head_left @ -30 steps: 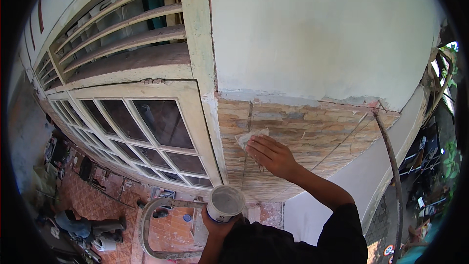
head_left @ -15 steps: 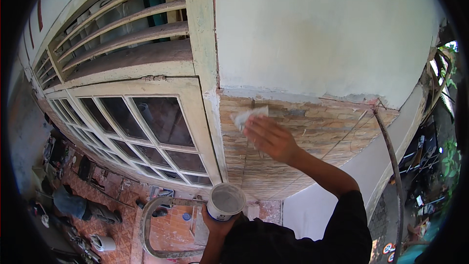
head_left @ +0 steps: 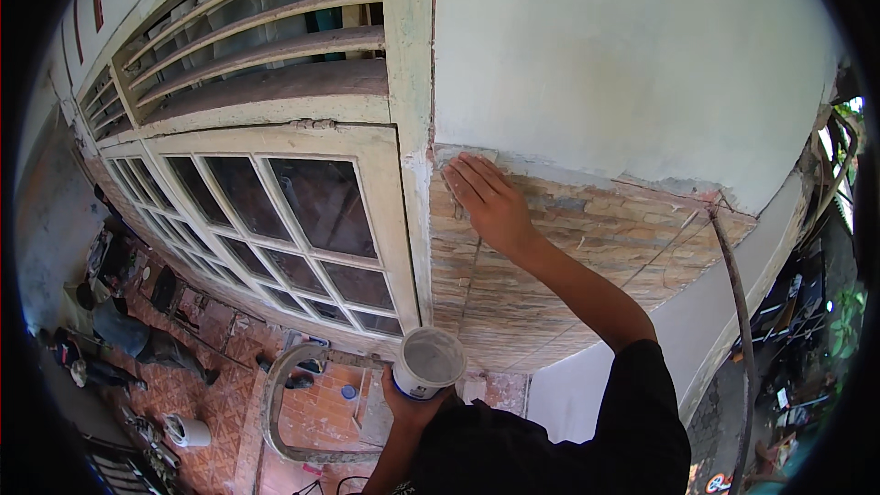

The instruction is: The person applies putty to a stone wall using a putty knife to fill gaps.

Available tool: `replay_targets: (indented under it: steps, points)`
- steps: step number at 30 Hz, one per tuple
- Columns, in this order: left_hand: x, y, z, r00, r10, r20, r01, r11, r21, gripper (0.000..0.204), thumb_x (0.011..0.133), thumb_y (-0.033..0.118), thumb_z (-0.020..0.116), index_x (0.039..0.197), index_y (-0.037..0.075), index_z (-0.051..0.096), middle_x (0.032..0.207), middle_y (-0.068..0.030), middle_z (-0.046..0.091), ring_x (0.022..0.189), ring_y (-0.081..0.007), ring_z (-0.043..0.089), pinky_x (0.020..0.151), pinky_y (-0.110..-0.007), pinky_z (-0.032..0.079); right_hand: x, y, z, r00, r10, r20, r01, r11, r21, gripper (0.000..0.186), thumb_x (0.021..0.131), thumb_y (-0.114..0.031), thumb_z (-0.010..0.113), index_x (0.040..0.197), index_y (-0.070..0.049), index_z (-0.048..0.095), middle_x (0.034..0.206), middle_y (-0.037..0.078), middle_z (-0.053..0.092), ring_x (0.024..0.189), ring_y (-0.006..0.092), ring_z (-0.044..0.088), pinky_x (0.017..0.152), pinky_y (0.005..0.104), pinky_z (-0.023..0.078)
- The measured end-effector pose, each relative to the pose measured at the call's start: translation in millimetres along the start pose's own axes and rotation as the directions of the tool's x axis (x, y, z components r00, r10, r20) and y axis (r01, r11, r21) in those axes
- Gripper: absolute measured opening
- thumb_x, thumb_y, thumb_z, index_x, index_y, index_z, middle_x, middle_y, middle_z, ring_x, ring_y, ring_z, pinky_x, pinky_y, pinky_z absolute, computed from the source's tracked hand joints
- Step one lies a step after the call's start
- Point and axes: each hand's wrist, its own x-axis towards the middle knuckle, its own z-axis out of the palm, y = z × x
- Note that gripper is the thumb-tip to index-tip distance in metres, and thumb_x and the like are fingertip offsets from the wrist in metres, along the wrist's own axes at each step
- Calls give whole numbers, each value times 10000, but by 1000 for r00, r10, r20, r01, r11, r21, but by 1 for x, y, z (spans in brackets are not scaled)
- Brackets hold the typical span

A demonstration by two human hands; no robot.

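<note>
My left hand (head_left: 412,403) is wrapped round a white tub (head_left: 431,363) with a blue band low on its side, holding it from below. Greyish-white paste coats the inside of the tub. Stretched up to the wall, my right hand (head_left: 489,203) presses a thin pale flat piece (head_left: 486,157) against it, and the fingers cover most of that piece. The hand is at the top edge of the stone-patterned tiles (head_left: 550,261), just below the white plaster wall (head_left: 632,64). A rough grey strip (head_left: 541,169) runs along that seam.
To the left stands a cream window frame (head_left: 380,142) with glass panes and slats above. A dark pipe (head_left: 738,312) leans at the right. Down on the tiled floor are a white bucket (head_left: 187,431), a curved metal rail (head_left: 275,403) and two people (head_left: 137,335).
My right hand has moved up from the tiles to the seam under the plaster, taking the pale piece along. The whole view has shifted slightly. My left hand still holds the tub.
</note>
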Motion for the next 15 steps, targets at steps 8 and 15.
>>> replay_targets:
  steps: [8, 15]
  points:
    - [-10, 3, 3, 999, 45, 19, -45, 998, -39, 711, 908, 659, 303, 1425, 192, 444, 1464, -104, 439, 1354, -355, 402, 1014, -598, 365, -6, -35, -6, 995, -103, -4, 103, 989, 105, 333, 867, -91, 615, 1185, 9, 622, 1226, 165, 617, 1212, 311, 565, 1068, 442, 451]
    - [-15, 0, 5, 985, 143, 96, -144, 990, 3, 734, 897, 656, 338, 1458, 191, 425, 1486, -103, 436, 1363, -376, 403, 1082, -627, 295, -27, -42, 8, 995, -56, 82, 50, 996, 68, 373, 808, 0, 619, 1181, -6, 636, 1195, 157, 649, 1161, 319, 609, 1013, 421, 497]
